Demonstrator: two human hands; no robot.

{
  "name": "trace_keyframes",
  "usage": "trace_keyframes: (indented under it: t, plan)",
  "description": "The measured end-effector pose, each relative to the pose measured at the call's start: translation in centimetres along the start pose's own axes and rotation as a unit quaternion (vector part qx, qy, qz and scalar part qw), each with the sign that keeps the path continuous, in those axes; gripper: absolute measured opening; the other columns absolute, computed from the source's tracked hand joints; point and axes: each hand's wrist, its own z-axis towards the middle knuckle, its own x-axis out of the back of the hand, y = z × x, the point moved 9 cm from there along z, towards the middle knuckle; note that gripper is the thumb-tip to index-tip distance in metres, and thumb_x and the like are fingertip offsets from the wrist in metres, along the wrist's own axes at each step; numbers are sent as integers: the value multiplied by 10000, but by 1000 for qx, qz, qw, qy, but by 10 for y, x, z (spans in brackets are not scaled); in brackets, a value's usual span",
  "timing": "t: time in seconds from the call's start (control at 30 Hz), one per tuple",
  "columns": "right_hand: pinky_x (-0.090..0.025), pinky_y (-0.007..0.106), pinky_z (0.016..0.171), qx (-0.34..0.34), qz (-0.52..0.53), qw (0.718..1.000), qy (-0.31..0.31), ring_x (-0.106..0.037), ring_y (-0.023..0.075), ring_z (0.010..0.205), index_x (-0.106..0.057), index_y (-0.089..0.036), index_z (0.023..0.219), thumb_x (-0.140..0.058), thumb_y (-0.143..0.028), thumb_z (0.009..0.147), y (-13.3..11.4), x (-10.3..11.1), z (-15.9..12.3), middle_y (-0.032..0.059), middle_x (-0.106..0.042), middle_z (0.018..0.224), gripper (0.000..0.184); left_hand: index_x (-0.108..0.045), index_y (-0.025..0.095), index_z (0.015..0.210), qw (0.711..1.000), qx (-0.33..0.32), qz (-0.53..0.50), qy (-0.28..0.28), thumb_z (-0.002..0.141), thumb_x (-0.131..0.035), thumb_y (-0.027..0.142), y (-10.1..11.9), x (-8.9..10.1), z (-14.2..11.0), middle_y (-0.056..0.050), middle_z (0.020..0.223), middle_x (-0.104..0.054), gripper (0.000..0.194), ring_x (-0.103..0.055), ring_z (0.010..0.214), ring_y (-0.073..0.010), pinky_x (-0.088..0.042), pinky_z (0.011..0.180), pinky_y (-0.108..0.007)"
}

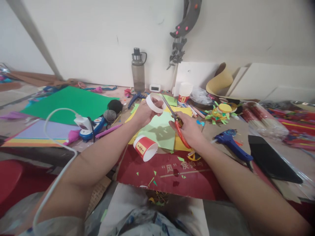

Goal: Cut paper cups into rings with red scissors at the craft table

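Note:
My left hand (142,113) is closed on a white paper ring (152,105), raised over a light green sheet (158,132). Wrapped round red-handled scissors (181,136), my right hand (188,127) points the blades up and to the left, just beside the ring. I cannot tell whether the blades touch it. A red and white paper cup (142,147) lies tilted on its side below my left hand, its open end facing lower right. Yellow paper (181,143) shows under the green sheet, and small green scraps (180,159) are scattered on the red board (172,182).
A blue glue gun (231,144) and a black phone (273,159) lie on the right. At the back stand a water bottle (138,73) and another paper cup (184,93). Green card (71,103) lies left; a white cable (57,177) loops past my left arm.

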Motion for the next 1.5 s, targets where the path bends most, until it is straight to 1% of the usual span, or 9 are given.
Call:
trace_keyframes:
  t: [0.17,0.37,0.47,0.67,0.87,1.03,1.3,1.4,1.5]
  plan:
    - [-454,344,748,15,-24,1000,5,-610,238,816,-644,-196,1085,-545,-398,910,1,0,-1,96,-666,917,285,-613,147,675,999,-6,22,-34,624,-921,451,-1,-3,0,19,574,-580,436,-529,498,-74,-426,462,-219]
    - [-468,355,768,12,-39,999,-7,-620,246,837,-656,-205,1117,-549,-317,891,4,-1,0,100,-679,941,275,-653,143,668,996,9,62,-56,633,-913,474,-6,-4,-2,-13,627,-629,423,-553,526,-81,-457,490,-221]
    - [-461,344,765,5,-44,999,-12,-622,245,845,-658,-202,1108,-551,-331,901,4,1,0,103,-683,946,266,-641,139,687,996,12,70,-54,657,-898,469,-5,-5,-2,-15,635,-641,419,-576,524,-88,-478,487,-221]
    - [-452,342,763,6,-52,999,-11,-622,250,855,-656,-187,1107,-542,-335,911,1,2,1,113,-682,951,271,-554,170,754,997,-25,75,-15,684,-869,487,8,-1,-1,20,628,-646,452,-614,516,-101,-489,471,-215]
    - [-452,350,765,2,-77,997,-11,-625,267,878,-660,-194,1131,-541,-304,894,1,1,0,116,-680,943,287,-508,171,731,997,-5,82,-2,663,-885,470,7,-1,-3,37,608,-613,485,-610,486,-99,-491,464,-226]
    - [-446,352,745,2,-95,995,-4,-620,266,844,-662,-192,1142,-524,-310,909,1,2,-2,119,-674,928,296,-534,177,755,998,1,62,-3,684,-874,452,5,-1,-3,47,587,-606,443,-602,493,-95,-502,473,-225]
    - [-443,344,737,-1,-109,994,-12,-626,266,847,-664,-195,1101,-500,-348,935,-1,3,-1,116,-681,911,279,-562,167,724,998,1,57,-39,625,-897,547,6,-5,-1,10,577,-638,516,-598,472,-103,-468,442,-221]
    - [-446,345,746,-6,-109,994,-20,-632,267,861,-665,-196,1076,-490,-354,940,-2,2,-1,118,-690,916,271,-571,163,736,997,-2,67,-35,618,-902,549,7,-3,-1,11,582,-632,522,-605,479,-104,-469,446,-218]
    - [-447,346,756,-8,-104,994,-24,-638,267,872,-667,-187,1079,-485,-341,943,-1,1,-1,128,-698,928,275,-567,163,764,996,-30,79,-12,631,-900,536,14,0,-1,25,591,-611,517,-621,492,-113,-489,452,-225]
